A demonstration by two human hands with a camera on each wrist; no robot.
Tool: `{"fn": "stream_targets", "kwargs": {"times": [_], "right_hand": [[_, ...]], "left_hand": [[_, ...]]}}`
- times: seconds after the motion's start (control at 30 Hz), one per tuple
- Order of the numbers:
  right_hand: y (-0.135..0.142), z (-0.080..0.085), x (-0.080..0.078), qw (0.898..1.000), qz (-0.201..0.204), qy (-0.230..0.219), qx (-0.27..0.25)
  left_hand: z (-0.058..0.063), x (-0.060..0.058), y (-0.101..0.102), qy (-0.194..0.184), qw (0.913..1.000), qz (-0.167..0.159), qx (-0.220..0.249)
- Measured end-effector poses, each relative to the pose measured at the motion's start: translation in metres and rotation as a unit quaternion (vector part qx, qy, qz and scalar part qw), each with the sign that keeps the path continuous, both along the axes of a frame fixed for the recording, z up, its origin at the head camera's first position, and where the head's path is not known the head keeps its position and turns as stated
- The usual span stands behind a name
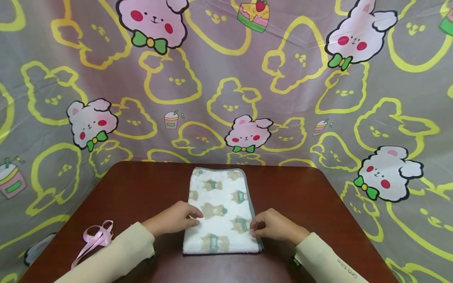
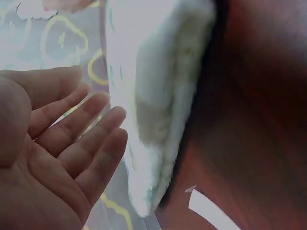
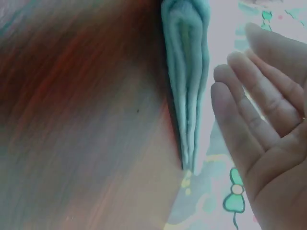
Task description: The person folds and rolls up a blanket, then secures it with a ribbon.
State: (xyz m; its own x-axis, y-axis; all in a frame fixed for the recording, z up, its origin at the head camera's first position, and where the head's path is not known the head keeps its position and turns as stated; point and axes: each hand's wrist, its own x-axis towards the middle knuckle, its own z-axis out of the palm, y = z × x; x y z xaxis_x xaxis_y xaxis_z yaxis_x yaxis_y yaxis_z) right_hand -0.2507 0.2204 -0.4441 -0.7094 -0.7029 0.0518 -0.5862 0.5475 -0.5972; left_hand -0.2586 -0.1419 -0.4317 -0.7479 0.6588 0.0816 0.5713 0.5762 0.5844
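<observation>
A white towel [image 1: 219,196] with a bear pattern and a grey-green edge lies folded into a long rectangle on the table. My left hand [image 1: 177,218] is over its left side, fingers loosely extended with nothing gripped. At the right edge is my right hand [image 1: 274,226], its fingers relaxed and slightly bent. In the left wrist view the left hand [image 2: 62,129] spreads its fingers beside the thick, fluffy fold of the towel [image 2: 158,96]. The right wrist view has the right hand [image 3: 268,110] next to the towel's stacked layers [image 3: 187,72], palm visible.
A pink ribbon [image 1: 97,237] lies in loose loops on the left of the dark red-brown table [image 1: 293,188]. Behind the table and along both sides hangs a grey curtain [image 1: 201,90] printed with cartoon rabbits and yellow outlines.
</observation>
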Motion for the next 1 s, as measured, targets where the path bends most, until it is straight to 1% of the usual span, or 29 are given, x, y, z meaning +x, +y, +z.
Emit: {"fn": "stream_targets", "kwargs": {"times": [0.07, 0.2, 0.23, 0.3, 0.37, 0.43, 0.53, 0.6, 0.63, 0.7, 0.8, 0.87, 0.9, 1.0], "right_hand": [[-0.004, 0.001, 0.000, 1.000, 0.003, 0.008, -0.001], [-0.012, 0.003, 0.000, 0.999, 0.010, 0.028, 0.024], [-0.015, 0.003, 0.001, 0.999, 0.020, 0.038, 0.032], [-0.020, 0.001, 0.005, 0.997, 0.044, 0.055, 0.042], [-0.024, -0.003, 0.008, 0.994, 0.072, 0.071, 0.048], [-0.027, -0.008, 0.010, 0.990, 0.095, 0.087, 0.059], [-0.028, -0.014, 0.013, 0.985, 0.106, 0.099, 0.088], [-0.026, -0.015, 0.015, 0.983, 0.107, 0.098, 0.113], [-0.025, -0.015, 0.017, 0.982, 0.110, 0.094, 0.125], [-0.022, -0.014, 0.020, 0.978, 0.120, 0.084, 0.146], [-0.020, -0.011, 0.023, 0.972, 0.141, 0.077, 0.170], [-0.019, -0.009, 0.025, 0.968, 0.149, 0.087, 0.184], [-0.020, -0.007, 0.025, 0.966, 0.150, 0.096, 0.187], [-0.022, -0.006, 0.025, 0.962, 0.144, 0.127, 0.195]], "left_hand": [[-0.001, 0.004, 0.003, 0.014, 0.9996, -0.013, -0.020], [-0.005, 0.011, 0.008, 0.046, 0.9954, -0.037, -0.076], [-0.006, 0.014, 0.009, 0.055, 0.9936, -0.047, -0.087], [-0.008, 0.021, 0.011, 0.057, 0.9910, -0.067, -0.101], [-0.010, 0.028, 0.011, 0.064, 0.9886, -0.090, -0.103], [-0.014, 0.033, 0.011, 0.066, 0.9872, -0.103, -0.102], [-0.019, 0.038, 0.011, 0.081, 0.9838, -0.105, -0.121], [-0.022, 0.042, 0.011, 0.089, 0.9811, -0.096, -0.143], [-0.023, 0.045, 0.010, 0.099, 0.9777, -0.092, -0.161], [-0.025, 0.051, 0.011, 0.124, 0.9682, -0.085, -0.200], [-0.026, 0.060, 0.011, 0.166, 0.9538, -0.077, -0.238], [-0.025, 0.064, 0.012, 0.198, 0.9461, -0.072, -0.246], [-0.025, 0.065, 0.013, 0.213, 0.9436, -0.068, -0.244], [-0.026, 0.066, 0.016, 0.254, 0.9347, -0.060, -0.242]]}}
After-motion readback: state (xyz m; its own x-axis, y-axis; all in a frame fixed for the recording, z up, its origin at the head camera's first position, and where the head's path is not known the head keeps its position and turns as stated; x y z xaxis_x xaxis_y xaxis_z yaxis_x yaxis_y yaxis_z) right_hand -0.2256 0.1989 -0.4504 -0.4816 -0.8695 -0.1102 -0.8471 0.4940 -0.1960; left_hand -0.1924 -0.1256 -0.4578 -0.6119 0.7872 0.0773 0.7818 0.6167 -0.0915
